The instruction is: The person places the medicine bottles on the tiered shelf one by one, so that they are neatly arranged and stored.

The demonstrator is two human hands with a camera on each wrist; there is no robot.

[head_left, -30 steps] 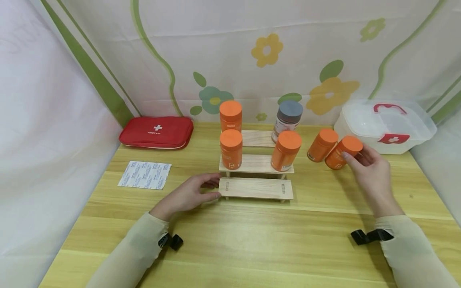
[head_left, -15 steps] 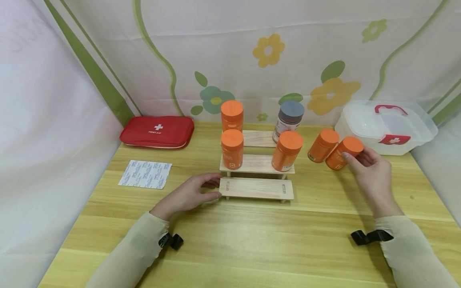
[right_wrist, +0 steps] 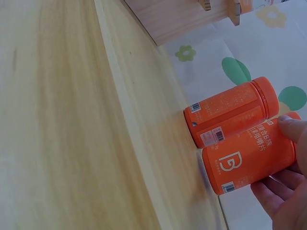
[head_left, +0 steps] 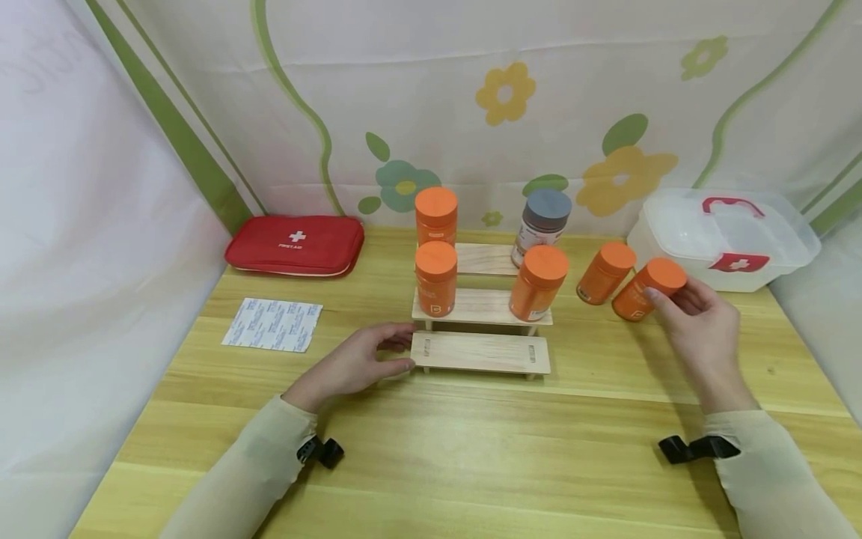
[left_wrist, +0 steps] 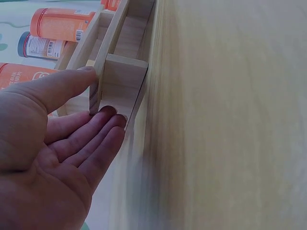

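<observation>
In the head view, my left hand [head_left: 357, 361] holds the left end of the low front step of a tiered wooden stand [head_left: 480, 352]. The left wrist view has the thumb at the board's edge and the other fingers by its end leg [left_wrist: 123, 81]. My right hand [head_left: 703, 337] grips an orange supplement bottle [head_left: 636, 296] around its cap end, thumb on the near side. That bottle tilts to the right in the head view. A second orange bottle [right_wrist: 230, 112] stands close beside it, by the stand's right side.
Orange bottles [head_left: 436, 281] and a grey-capped bottle [head_left: 542, 224] stand on the upper steps. A red first-aid pouch [head_left: 294, 245] and a blister pack [head_left: 272, 325] lie at left. Back right is a clear-lidded first-aid box [head_left: 723, 239], behind the right hand.
My right hand has shifted slightly right with the gripped bottle, and the gap to the neighbouring bottle has widened a little. The left hand stays at the stand.
</observation>
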